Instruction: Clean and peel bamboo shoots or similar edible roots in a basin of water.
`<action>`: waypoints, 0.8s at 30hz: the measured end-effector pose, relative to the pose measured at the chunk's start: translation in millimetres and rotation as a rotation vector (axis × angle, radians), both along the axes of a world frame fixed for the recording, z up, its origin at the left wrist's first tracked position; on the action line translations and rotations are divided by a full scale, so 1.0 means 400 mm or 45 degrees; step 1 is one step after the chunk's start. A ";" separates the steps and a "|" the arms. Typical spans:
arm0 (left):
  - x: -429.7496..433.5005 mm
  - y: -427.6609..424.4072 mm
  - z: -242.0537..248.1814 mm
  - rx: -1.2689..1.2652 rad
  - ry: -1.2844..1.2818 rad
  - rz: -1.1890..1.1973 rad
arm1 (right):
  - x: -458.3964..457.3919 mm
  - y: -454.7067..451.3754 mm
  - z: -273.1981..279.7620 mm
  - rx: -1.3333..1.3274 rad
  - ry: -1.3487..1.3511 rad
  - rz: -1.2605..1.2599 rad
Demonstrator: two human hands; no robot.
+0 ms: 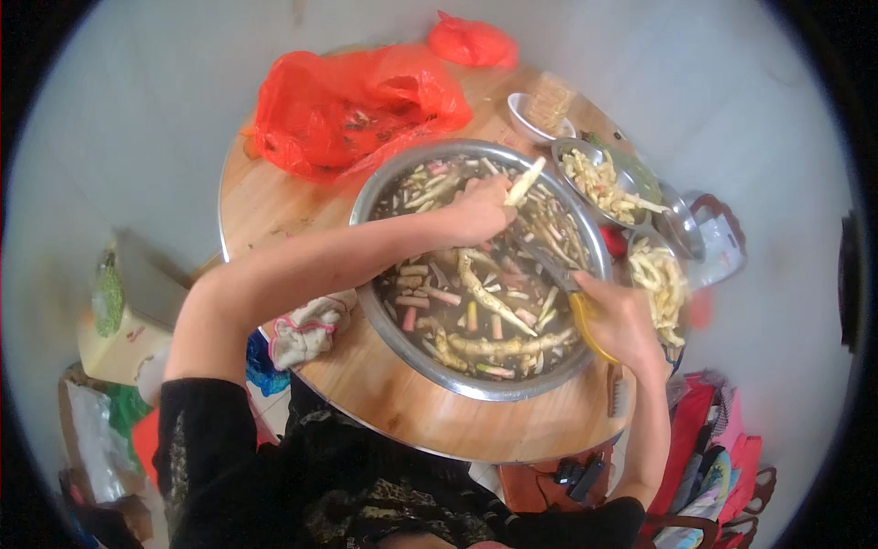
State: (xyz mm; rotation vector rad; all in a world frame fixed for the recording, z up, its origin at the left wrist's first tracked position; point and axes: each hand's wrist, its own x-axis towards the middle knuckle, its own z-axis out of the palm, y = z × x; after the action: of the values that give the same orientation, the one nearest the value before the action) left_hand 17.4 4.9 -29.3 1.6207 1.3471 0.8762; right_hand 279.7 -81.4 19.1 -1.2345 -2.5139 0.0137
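Observation:
My left hand [483, 211] reaches over a large round metal basin [473, 388] and holds a pale, pointed piece of root [525, 182]. In my right hand [612, 317], at the basin's right side, are yellow-handled scissors [587, 329], their dark blades pointing up and left over the water. Long knobbly roots [488, 291] and many short pinkish and pale cut pieces [442, 296] lie in the murky water. Whether the blades are open or closed is unclear.
A red plastic bag [357, 117] lies behind the basin. Right of it stand a metal bowl of peeled roots [595, 180], another heap of roots [656, 285] and a white bowl [525, 123]. A brush [615, 392] and a cloth glove [309, 329] rest near the round table's edge [439, 449].

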 end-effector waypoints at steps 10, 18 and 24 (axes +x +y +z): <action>-0.036 0.040 0.030 0.041 -0.503 -0.240 | 0.075 -0.059 0.001 0.075 0.124 0.055; -0.043 0.010 0.076 -0.096 -1.163 -0.339 | 0.001 -0.039 -0.006 -0.043 0.452 0.135; -0.066 0.021 0.063 -0.080 -0.905 -0.413 | -0.034 0.007 0.004 -0.218 0.310 0.106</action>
State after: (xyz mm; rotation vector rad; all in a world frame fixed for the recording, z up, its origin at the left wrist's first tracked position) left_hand -8.9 13.1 -4.3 1.2468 0.5921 1.0558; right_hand 266.3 -78.7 20.7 -1.1143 -2.3869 0.3835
